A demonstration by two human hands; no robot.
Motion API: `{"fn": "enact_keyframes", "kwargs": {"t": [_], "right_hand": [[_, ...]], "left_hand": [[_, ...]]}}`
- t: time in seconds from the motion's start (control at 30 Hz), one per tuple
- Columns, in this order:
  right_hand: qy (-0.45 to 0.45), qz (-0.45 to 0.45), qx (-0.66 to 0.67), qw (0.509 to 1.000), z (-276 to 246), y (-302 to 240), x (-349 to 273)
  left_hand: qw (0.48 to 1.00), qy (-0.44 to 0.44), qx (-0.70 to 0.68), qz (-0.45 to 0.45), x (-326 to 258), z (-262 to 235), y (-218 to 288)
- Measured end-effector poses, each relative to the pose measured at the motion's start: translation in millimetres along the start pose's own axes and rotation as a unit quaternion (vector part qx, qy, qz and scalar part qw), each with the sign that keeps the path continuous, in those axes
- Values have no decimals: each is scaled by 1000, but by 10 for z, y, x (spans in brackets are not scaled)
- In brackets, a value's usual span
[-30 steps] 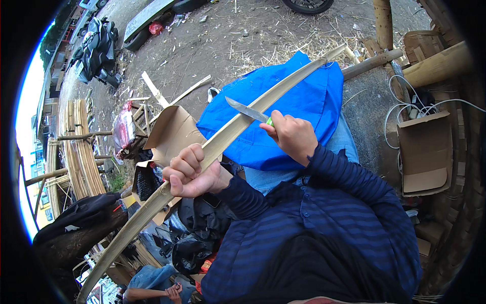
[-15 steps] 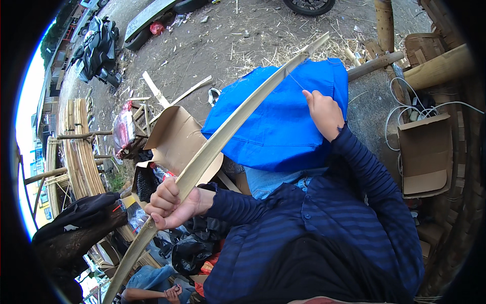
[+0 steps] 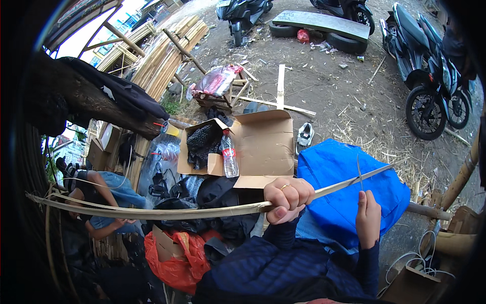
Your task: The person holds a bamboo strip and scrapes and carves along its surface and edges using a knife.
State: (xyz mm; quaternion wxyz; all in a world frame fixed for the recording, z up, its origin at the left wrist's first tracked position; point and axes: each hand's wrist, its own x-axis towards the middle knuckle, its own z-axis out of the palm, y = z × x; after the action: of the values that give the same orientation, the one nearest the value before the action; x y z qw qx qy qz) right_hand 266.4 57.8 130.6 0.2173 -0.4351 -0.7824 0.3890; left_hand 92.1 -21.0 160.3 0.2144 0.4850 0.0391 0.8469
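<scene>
Behind is dusty ground (image 3: 324, 86); left hand (image 3: 288, 201) grips a pale bamboo strip (image 3: 212, 211), curving past its fingers (image 3: 305, 190); right hand (image 3: 368, 221) holds a knife (image 3: 359, 166).

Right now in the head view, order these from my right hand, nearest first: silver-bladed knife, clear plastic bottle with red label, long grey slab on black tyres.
1. Knife, held in your right hand.
2. Bottle, farther left.
3. Slab, far off near the top.

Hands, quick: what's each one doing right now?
Left hand: closed around the strip.
Right hand: closed, holding the knife, its blade at the strip.
</scene>
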Motion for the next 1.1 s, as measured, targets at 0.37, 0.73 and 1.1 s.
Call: {"fn": "enact_keyframes", "kwargs": {"t": [0.37, 0.73, 1.1], "right_hand": [[87, 41, 87, 992, -270, 427, 151], [91, -14, -20, 996, -213, 242, -160], [140, 91, -165, 972, -300, 857, 64]], "left_hand": [[985, -122, -125, -6, 149, 157, -172], [996, -64, -53, -44, -108, 305, -486], [997, -47, -45, -41, 124, 319, -340]]}}
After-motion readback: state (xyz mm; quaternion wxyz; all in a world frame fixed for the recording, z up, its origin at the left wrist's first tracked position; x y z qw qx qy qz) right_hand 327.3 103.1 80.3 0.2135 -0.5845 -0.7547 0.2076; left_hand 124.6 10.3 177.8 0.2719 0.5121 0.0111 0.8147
